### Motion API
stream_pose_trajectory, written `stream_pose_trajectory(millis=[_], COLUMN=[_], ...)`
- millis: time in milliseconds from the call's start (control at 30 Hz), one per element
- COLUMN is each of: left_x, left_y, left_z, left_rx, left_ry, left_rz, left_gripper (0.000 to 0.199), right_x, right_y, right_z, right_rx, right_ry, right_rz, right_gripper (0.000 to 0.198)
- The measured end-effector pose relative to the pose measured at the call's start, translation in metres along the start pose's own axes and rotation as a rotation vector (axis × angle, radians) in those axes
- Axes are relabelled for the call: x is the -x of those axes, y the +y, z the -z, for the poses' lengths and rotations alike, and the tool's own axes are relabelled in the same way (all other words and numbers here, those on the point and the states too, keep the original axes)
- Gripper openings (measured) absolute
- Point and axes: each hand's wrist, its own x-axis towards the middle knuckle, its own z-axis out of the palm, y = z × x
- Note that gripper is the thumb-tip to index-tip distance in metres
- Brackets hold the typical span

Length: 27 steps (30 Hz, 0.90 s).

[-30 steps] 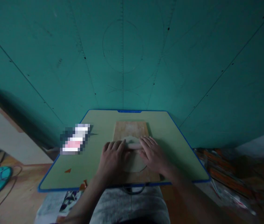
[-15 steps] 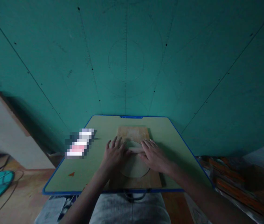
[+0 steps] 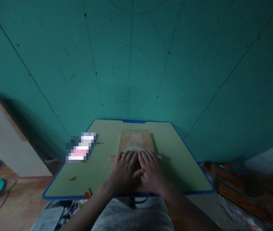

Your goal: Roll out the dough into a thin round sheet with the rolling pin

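A wooden rolling pin (image 3: 112,158) lies crosswise over a cutting board (image 3: 136,138), its two ends sticking out past my hands. My left hand (image 3: 125,170) rests on the pin's left half, fingers stretched forward over it. Beside it, touching at the thumbs, my right hand (image 3: 152,170) lies on the right half with its fingers straight too. Under the pin is a thin pale sheet of dough (image 3: 133,148); only its far edge shows past my fingertips, the rest being hidden by my hands.
The board sits on a pale green folding table (image 3: 175,166) with a blue rim, against a green wall (image 3: 131,80). A pixelated item (image 3: 82,147) lies at the table's left. Orange-brown scraps (image 3: 88,193) are near the front left edge. A white panel (image 3: 4,134) leans at left.
My hands have come together over the middle of the rolling pin, where before they were apart with the pin showing between them. Its ends and less of the dough now show.
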Motion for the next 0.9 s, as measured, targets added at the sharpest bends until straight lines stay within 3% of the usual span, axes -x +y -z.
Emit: stream_pose_trajectory(millis=[167,267,367,500,733,800,900], left_x=[0.046,0.059,0.049,0.015,-0.045,-0.041,-0.007], left_y=[-0.005,-0.007,-0.012,-0.026,-0.043,-0.038,-0.020], left_z=[-0.007,-0.007,-0.009,-0.011,-0.005,-0.003,0.000], left_rx=[-0.076,-0.115,-0.125,-0.144,-0.247,-0.246,-0.196], left_ry=[0.124,0.131,0.104,0.023,-0.031,-0.024,-0.007], left_rz=[-0.029,-0.002,0.035,0.105,0.319,0.333,0.257], left_gripper=[0.058,0.057,0.058,0.059,0.059,0.057,0.052], right_x=[0.031,0.040,0.031,0.000,-0.064,-0.061,-0.025], right_y=[-0.009,-0.006,0.003,0.018,0.028,0.025,0.012], right_z=[0.009,0.013,0.012,0.007,0.013,0.015,0.012], right_rx=[-0.070,-0.096,-0.102,-0.070,0.020,0.018,0.001], right_ry=[0.023,0.040,0.053,0.061,-0.053,-0.067,-0.021], right_rz=[0.071,0.077,0.051,0.001,-0.202,-0.203,-0.144], right_gripper=[0.067,0.065,0.059,0.052,0.061,0.059,0.058])
